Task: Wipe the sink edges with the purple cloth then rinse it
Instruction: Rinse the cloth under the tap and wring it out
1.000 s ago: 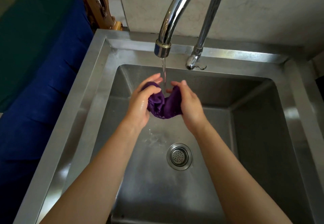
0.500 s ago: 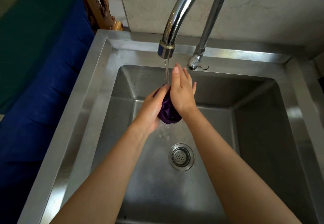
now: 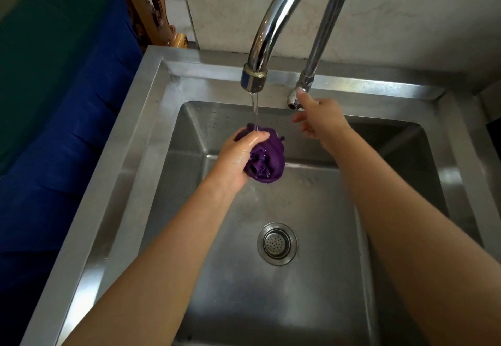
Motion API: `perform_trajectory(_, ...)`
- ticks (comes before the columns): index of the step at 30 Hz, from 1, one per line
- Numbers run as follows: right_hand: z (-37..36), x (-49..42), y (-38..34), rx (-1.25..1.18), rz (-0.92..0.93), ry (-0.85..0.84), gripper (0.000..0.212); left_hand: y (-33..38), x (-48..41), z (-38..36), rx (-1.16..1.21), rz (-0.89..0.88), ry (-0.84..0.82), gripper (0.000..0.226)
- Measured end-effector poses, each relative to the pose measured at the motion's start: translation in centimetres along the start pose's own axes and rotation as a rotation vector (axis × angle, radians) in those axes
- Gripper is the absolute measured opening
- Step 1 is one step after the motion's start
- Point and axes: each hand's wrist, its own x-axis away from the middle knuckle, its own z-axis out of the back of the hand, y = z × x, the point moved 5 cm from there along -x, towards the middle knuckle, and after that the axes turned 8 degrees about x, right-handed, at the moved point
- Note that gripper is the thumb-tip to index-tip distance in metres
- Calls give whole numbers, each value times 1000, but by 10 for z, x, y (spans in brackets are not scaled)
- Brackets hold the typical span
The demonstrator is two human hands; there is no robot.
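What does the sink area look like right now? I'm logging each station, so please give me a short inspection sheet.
Surface: stainless steel sink, basin wet, drain strainer uncovered.
Job's things: purple cloth bunched in a ball, under the water stream from the faucet.
Clutter: nothing seen in the basin or on the rim.
Grippers: left hand clenched on the cloth; right hand open, fingertip at the tap handle.
Cables: nothing seen.
Surroundings: pale wall behind; blue and green fabric and carved wooden furniture to the left.
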Motion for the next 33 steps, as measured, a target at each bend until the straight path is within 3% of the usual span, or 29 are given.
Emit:
perform_trajectory(5, 2, -14, -10, 202, -60, -25, 40, 12, 1, -6, -77, -111, -2, 13)
perform_trajectory(9, 0, -21, -15, 192, -48, 17, 24, 19, 1, -7, -9, -137, 33, 12)
perform_trajectory(16, -2, -27, -20, 210, -15, 141, 29, 19, 0, 0, -16, -146, 98, 6)
perform_trajectory(22, -2, -26, -17, 217, 11, 127, 21, 17, -2, 0, 27, -126, 105, 8)
perform_trajectory(33, -4, -15, 3, -48, 63, 44, 39, 11, -4, 8, 123, -66, 57, 8)
